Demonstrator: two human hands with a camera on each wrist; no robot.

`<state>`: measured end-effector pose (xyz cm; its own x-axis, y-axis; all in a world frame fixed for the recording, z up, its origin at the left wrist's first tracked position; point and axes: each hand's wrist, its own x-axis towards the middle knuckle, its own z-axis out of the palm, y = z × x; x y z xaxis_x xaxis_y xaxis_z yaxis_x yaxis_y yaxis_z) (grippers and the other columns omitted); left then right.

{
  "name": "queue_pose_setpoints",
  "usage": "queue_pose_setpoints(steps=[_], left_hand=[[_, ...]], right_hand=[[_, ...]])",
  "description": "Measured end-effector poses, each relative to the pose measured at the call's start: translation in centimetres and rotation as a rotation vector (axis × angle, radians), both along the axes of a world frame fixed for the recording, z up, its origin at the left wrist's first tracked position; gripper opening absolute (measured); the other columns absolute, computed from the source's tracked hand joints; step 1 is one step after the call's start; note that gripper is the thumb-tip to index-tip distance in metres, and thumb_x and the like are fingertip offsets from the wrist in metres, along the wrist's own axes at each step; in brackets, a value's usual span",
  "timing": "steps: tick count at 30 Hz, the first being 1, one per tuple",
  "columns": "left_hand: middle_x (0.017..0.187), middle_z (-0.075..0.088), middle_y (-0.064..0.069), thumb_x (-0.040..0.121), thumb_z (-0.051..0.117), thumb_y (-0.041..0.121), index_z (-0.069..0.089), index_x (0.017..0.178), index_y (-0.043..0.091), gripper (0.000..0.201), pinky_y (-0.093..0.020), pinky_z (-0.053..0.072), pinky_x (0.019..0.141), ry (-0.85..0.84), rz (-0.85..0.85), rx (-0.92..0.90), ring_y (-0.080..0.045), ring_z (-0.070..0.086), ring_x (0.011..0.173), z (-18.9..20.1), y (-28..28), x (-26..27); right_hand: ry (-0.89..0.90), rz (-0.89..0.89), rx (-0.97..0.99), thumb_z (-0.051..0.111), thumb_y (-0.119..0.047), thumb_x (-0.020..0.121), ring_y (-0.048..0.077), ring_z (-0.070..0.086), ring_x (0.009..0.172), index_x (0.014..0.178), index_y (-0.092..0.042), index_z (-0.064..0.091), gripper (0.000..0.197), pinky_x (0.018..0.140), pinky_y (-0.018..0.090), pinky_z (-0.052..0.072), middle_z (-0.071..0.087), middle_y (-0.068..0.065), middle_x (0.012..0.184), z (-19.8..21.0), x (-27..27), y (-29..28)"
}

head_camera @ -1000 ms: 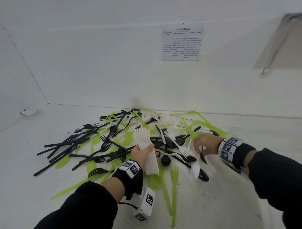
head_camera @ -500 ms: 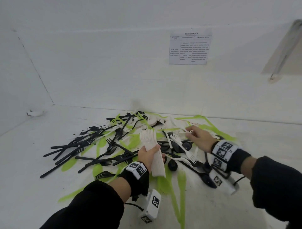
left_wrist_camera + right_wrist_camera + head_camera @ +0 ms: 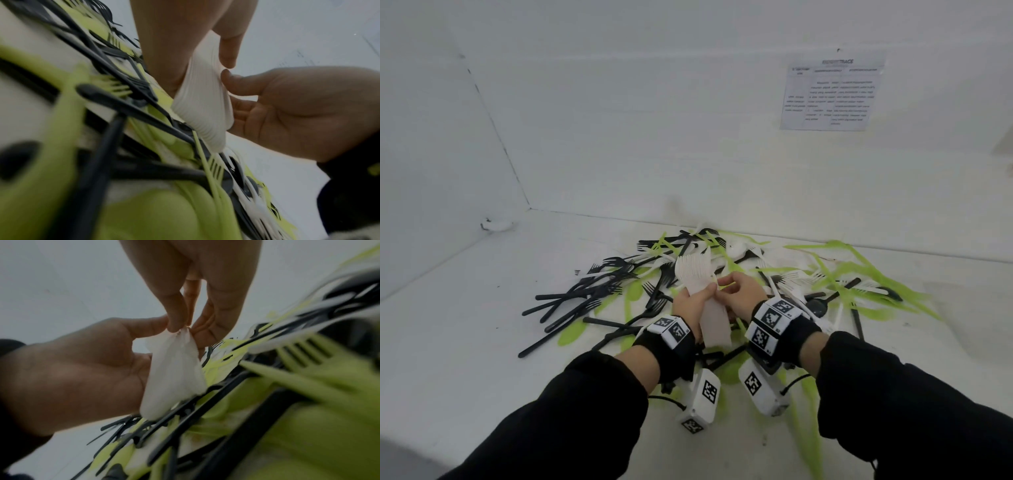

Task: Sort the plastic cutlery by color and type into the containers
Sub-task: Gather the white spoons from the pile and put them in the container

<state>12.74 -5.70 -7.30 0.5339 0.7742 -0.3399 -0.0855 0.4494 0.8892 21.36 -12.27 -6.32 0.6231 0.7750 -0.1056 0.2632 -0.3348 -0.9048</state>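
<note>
My left hand [image 3: 693, 303] grips a thick stack of white forks [image 3: 690, 270] upright over the pile, tines pointing away; the stack [image 3: 202, 105] fills the left wrist view. My right hand [image 3: 727, 291] is pressed up against it, and its fingertips [image 3: 179, 324] pinch a white fork at the edge of the stack [image 3: 174, 373]. Underneath lies a mixed heap: black forks [image 3: 585, 294] to the left, green cutlery [image 3: 859, 270] and white forks [image 3: 796, 275] to the right, and a black spoon [image 3: 816, 306]. No containers are in view.
The heap lies on a white surface [image 3: 465, 325] closed in by white walls at the back and left. A printed sheet [image 3: 832, 94] is taped to the back wall. A small white scrap [image 3: 496, 225] sits in the far left corner.
My right hand left the right side of the heap, reached among the white forks there and came left to the stack. My left hand kept hold of the stack. The head camera turned left.
</note>
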Motion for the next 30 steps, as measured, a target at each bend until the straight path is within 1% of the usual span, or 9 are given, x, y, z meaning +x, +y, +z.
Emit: queue_pose_setpoints(steps=[4,7,10,12,14,16,18,23,30], left_hand=[[0.112,0.063,-0.025,0.083,0.068,0.007,0.057,0.117,-0.001,0.037,-0.060,0.048,0.089,0.030,0.022,-0.006,-0.043,0.062,0.100,-0.3,2.4,-2.6],[0.101,0.065,-0.022,0.084,0.066,0.006,0.059,0.107,0.001,0.025,-0.058,0.049,0.086,0.041,0.012,0.008,-0.039,0.063,0.090,-0.5,4.2,-4.5],[0.081,0.065,-0.016,0.083,0.067,0.002,0.059,0.101,0.001,0.020,-0.041,0.056,0.064,0.075,0.004,0.072,-0.026,0.065,0.060,-0.9,6.4,-6.2],[0.075,0.064,-0.016,0.082,0.068,0.002,0.057,0.102,-0.001,0.023,-0.032,0.054,0.049,0.101,-0.004,0.109,-0.021,0.064,0.048,-1.0,7.6,-7.2],[0.073,0.062,-0.018,0.082,0.068,0.001,0.055,0.101,-0.002,0.023,-0.030,0.052,0.043,0.105,0.018,0.106,-0.020,0.063,0.044,-1.2,8.6,-8.0],[0.073,0.061,-0.018,0.082,0.068,0.003,0.055,0.097,-0.001,0.020,-0.031,0.052,0.044,0.106,0.030,0.091,-0.021,0.064,0.045,-1.4,9.6,-8.5],[0.074,0.062,-0.018,0.082,0.069,0.003,0.056,0.093,0.001,0.017,-0.032,0.053,0.045,0.099,0.021,0.080,-0.023,0.064,0.047,-1.6,10.5,-8.9],[0.074,0.062,-0.016,0.082,0.068,0.000,0.057,0.087,0.004,0.013,-0.033,0.054,0.044,0.089,-0.001,0.071,-0.024,0.064,0.050,-1.9,11.9,-9.4],[0.067,0.056,-0.017,0.083,0.065,-0.004,0.052,0.089,-0.001,0.014,-0.031,0.052,0.041,0.047,-0.022,0.047,-0.023,0.061,0.043,-2.4,12.4,-8.4]], right_hand=[[0.133,0.109,0.036,0.065,-0.008,0.084,0.022,0.060,0.070,0.076,-0.021,0.054,0.019,0.067,0.039,0.054,0.059,0.002,0.075,-0.1,-1.8,2.2],[0.098,0.179,0.030,0.063,-0.009,0.086,0.018,0.058,0.066,0.075,-0.021,0.055,0.018,0.072,0.040,0.054,0.059,0.000,0.071,-0.6,-3.0,4.0],[0.072,0.242,-0.038,0.052,-0.012,0.093,0.012,0.053,0.057,0.089,-0.014,0.061,0.010,0.055,0.023,0.049,0.056,-0.002,0.072,-0.6,-4.0,5.7],[0.048,0.195,-0.113,0.050,-0.011,0.092,0.011,0.051,0.055,0.098,-0.013,0.063,0.014,0.052,0.021,0.047,0.057,-0.002,0.075,-0.6,-4.0,6.9],[-0.097,0.112,-0.198,0.048,-0.007,0.088,0.014,0.055,0.061,0.101,-0.015,0.063,0.022,0.057,0.023,0.047,0.059,0.003,0.089,-0.6,-3.5,8.4],[-0.313,0.141,-0.332,0.043,-0.003,0.088,0.022,0.061,0.094,0.115,-0.016,0.061,0.035,0.073,0.024,0.046,0.058,0.006,0.114,-0.6,-2.9,10.0],[-0.451,0.222,-0.474,0.041,-0.006,0.092,0.024,0.052,0.119,0.127,-0.016,0.056,0.038,0.092,0.024,0.043,0.055,0.006,0.131,-0.8,-2.5,11.7],[-0.594,0.260,-0.612,0.034,-0.030,0.100,0.027,0.054,0.117,0.122,-0.006,0.057,0.040,0.095,0.028,0.042,0.059,0.011,0.125,-1.1,-1.5,14.6],[-0.582,0.265,-0.711,0.046,-0.032,0.095,0.023,0.059,0.108,0.116,-0.007,0.062,0.036,0.094,0.029,0.046,0.063,0.008,0.119,-0.5,-0.1,14.3]])
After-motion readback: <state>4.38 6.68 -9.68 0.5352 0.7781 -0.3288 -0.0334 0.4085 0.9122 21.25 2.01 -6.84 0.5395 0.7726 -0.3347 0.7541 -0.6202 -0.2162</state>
